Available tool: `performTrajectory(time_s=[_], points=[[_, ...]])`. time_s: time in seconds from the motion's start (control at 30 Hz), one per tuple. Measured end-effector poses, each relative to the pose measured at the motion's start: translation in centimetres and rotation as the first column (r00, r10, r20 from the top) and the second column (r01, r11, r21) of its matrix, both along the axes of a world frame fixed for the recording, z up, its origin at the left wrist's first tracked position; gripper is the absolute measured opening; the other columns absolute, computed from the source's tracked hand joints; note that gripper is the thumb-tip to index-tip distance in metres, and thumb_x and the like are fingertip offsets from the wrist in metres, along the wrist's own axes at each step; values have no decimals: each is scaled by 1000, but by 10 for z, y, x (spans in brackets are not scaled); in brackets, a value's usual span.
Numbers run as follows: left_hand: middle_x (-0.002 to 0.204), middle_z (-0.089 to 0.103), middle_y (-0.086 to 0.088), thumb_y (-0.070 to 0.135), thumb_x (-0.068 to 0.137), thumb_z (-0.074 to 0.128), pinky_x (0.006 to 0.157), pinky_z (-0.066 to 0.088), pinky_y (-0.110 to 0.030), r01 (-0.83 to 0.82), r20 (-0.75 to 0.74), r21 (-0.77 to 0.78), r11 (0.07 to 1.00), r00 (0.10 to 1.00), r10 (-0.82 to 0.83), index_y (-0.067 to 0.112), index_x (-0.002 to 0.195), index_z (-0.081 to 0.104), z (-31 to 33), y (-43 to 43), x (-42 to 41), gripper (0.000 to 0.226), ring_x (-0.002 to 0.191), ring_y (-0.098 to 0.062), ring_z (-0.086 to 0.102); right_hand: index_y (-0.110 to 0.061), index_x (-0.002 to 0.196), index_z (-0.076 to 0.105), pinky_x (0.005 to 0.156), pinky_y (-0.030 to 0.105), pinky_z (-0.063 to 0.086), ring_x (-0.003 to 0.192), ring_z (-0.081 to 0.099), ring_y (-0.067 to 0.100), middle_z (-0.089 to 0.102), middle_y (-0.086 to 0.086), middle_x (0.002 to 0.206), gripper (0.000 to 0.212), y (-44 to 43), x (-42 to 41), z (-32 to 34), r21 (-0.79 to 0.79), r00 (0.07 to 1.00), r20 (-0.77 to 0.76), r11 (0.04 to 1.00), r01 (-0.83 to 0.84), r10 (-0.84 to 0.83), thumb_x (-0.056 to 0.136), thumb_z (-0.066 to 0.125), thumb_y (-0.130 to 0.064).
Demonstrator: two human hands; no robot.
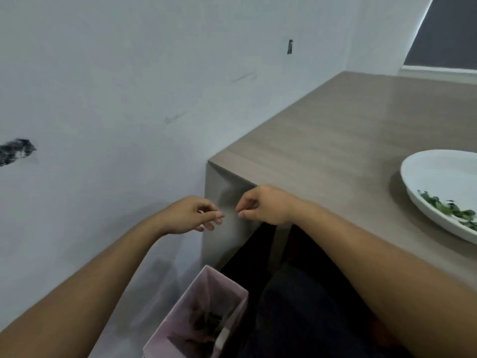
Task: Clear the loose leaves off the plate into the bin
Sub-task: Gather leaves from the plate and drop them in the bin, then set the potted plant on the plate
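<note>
A white plate (436, 174) rests on the wooden table at the right edge of view, with several loose green leaves (450, 209) along its near rim. Below, on the floor by the table's corner, stands a pale pink bin (227, 288) with dark leaves (209, 322) inside. My left hand (192, 215) and my right hand (265, 204) hover side by side above the bin, in front of the table's side panel. Both have fingers loosely curled and pinched, fingertips nearly meeting. Nothing shows between the fingers of either hand.
The wooden table (335, 140) runs back to the right, its corner just behind my hands. A white wall (116, 86) with dark scuff marks stands to the left. A dark space lies under the table, right of the bin.
</note>
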State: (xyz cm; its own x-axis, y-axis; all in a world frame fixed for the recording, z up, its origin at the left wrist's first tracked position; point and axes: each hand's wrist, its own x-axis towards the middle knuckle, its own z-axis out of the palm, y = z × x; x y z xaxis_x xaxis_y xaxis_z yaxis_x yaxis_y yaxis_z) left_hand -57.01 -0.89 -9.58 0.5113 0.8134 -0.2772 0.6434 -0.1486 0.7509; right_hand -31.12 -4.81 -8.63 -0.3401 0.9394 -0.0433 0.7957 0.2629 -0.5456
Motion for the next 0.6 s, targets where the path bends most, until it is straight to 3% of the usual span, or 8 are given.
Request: performTrajectory(time_s=[0.13,0.37,0.5,0.6], points=[[112,84,5,44,102,68,86,64,-30,102,79,54,993,991,-106,24,113,79,51,8,48,26,100,-16,82,-20,118,82,96,34,60,105,77,15,84,-2,112,22,-12,38,63,89,998,31,994,56,-59,99,77,-29],[114,83,5,36,105,65,94,63,-36,240,137,168,956,955,-264,22,120,79,110,27,158,25,105,-18,79,-27,119,81,93,28,58,105,74,8,81,-12,112,22,-49,139,140,205,956,33,938,280,-292,101,74,-38],[116,82,11,38,104,66,95,65,-36,328,158,226,917,916,-367,27,119,79,119,27,242,23,107,-9,77,-28,114,83,90,27,59,100,75,9,82,-11,108,18,-92,217,151,226,870,7,848,479,-493,99,75,-36],[117,81,12,42,102,68,95,65,-33,391,145,257,884,889,-435,35,121,77,112,19,303,22,111,-4,74,-32,113,82,73,15,50,93,73,4,80,-14,107,17,-135,273,152,222,770,41,757,615,-637,99,74,-39]])
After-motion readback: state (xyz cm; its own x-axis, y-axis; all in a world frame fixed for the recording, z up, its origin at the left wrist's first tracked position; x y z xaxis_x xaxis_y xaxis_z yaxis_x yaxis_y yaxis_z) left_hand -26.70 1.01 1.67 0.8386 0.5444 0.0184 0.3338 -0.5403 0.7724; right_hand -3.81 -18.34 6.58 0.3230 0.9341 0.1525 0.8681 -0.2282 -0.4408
